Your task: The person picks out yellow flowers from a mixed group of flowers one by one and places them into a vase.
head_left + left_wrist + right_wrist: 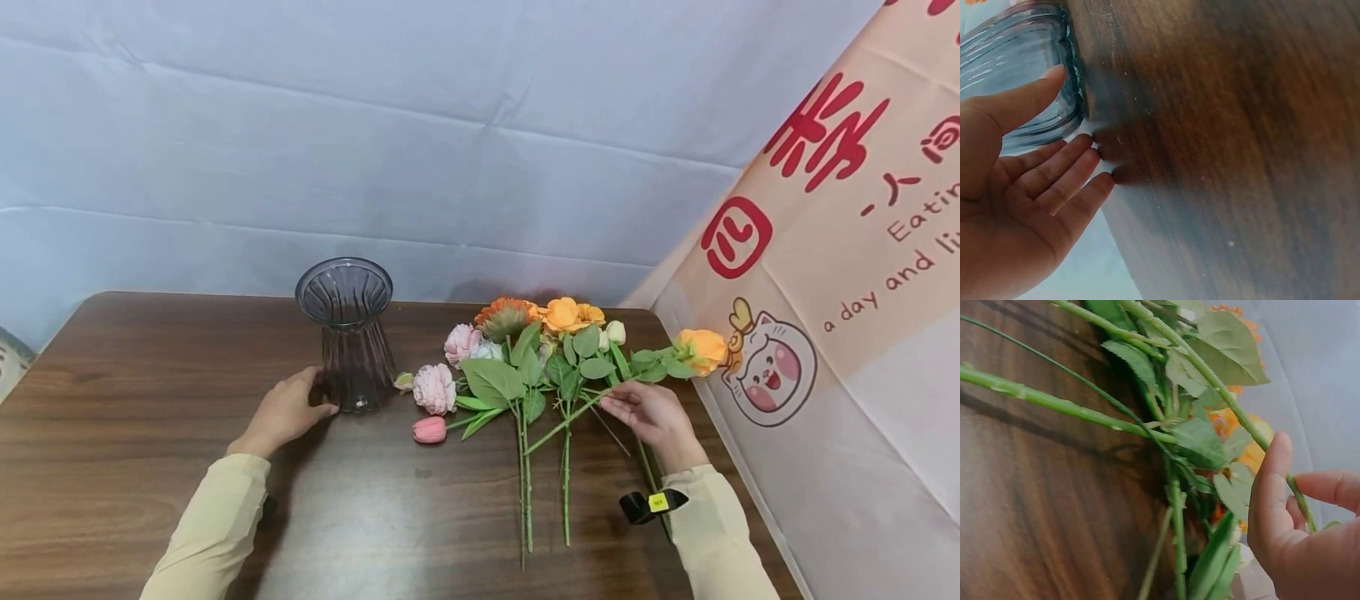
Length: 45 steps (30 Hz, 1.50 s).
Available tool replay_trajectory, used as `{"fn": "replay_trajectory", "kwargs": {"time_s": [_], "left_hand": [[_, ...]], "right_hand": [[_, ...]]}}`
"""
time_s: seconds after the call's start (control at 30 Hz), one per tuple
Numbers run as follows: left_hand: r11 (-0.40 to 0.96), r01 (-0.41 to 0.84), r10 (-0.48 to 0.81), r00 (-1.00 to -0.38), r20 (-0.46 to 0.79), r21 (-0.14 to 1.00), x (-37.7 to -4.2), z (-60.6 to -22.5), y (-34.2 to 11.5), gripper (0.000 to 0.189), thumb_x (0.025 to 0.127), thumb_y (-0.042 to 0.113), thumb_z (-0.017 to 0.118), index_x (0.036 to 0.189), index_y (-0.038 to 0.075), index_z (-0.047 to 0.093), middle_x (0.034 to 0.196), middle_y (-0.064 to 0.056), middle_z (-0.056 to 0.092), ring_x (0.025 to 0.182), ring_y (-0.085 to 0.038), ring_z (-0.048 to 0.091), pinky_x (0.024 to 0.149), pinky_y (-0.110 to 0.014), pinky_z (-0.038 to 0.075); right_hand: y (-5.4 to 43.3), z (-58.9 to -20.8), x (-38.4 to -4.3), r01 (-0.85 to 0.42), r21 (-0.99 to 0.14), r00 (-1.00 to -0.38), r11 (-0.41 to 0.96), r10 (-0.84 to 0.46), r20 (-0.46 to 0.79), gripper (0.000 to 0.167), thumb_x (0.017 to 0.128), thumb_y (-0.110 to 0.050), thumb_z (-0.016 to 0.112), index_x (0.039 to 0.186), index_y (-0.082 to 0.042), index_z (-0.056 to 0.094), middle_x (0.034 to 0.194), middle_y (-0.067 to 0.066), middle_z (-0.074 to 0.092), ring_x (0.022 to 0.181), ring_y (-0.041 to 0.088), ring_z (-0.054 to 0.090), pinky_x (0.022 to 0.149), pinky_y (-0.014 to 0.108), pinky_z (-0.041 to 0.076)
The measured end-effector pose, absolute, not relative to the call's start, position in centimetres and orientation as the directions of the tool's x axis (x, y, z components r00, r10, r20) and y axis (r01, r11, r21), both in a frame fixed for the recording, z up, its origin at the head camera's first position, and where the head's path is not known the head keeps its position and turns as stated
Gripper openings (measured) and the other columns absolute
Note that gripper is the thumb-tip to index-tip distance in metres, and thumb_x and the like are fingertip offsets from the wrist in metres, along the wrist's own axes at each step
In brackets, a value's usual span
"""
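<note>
A smoky ribbed glass vase (356,358) stands upright near the back of the table. My left hand (288,408) is at its left side, thumb across the lower wall and fingers loosely straight. In the left wrist view those fingertips (1105,178) reach down right at the tabletop beside the vase base (1072,81). My right hand (652,417) pinches the green stem (1219,390) of an orange rose (703,352) between thumb and fingers. The bloom points right, and the stem slants down left across the other stems.
Right of the vase lies a pile of artificial flowers: a pink peony (435,389), a pink tulip (430,430), an orange daisy-like bloom (504,317) and more orange blooms (562,315). Bare stems (527,500) point toward the front edge. A printed cloth (855,333) hangs at the right.
</note>
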<state>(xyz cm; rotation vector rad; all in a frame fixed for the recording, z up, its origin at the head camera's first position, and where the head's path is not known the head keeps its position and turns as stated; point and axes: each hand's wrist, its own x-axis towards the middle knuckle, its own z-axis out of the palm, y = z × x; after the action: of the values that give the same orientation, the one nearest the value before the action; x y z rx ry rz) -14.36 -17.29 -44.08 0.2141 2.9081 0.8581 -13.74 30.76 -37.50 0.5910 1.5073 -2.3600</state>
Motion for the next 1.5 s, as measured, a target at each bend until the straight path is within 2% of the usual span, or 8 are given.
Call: {"fn": "replay_trajectory", "kwargs": {"time_s": [0.3,0.97,1.5], "left_hand": [[0.828,0.109,0.161,-0.986,-0.047,0.550,-14.2,-44.1,-17.3,0.060,0.081,0.018,0.069,0.125,-0.012,0.042,0.119,-0.030,0.051,0.108,-0.047,0.047,0.088,-0.058,0.039],[0.826,0.116,0.162,-0.986,-0.034,0.551,-14.1,-44.2,-17.2,0.059,0.081,0.019,0.069,0.124,-0.012,0.043,0.117,-0.030,0.052,0.107,-0.048,0.047,0.088,-0.058,0.039],[0.823,0.118,0.162,-0.986,-0.031,0.556,-14.1,-44.1,-17.2,0.058,0.080,0.019,0.070,0.122,-0.012,0.045,0.117,-0.030,0.052,0.108,-0.047,0.047,0.088,-0.057,0.039]], "right_hand": [[31.0,-35.9,-13.7,0.427,-0.764,-0.890,-0.484,-0.074,-0.450,0.028,0.093,0.008,0.034,0.077,0.006,0.056,0.080,0.017,0.056,0.079,0.027,0.062,0.078,0.032,0.053],[26.8,-33.8,-14.2,0.414,-0.706,-0.908,-0.575,-0.201,-0.368,0.032,0.093,0.009,0.033,0.077,0.009,0.061,0.084,0.022,0.054,0.082,0.031,0.060,0.082,0.037,0.051],[24.1,-31.4,-15.4,0.403,-0.638,-0.909,-0.657,-0.208,-0.360,0.025,0.091,0.011,0.039,0.076,0.009,0.058,0.088,0.021,0.053,0.089,0.033,0.058,0.088,0.041,0.048]]}}
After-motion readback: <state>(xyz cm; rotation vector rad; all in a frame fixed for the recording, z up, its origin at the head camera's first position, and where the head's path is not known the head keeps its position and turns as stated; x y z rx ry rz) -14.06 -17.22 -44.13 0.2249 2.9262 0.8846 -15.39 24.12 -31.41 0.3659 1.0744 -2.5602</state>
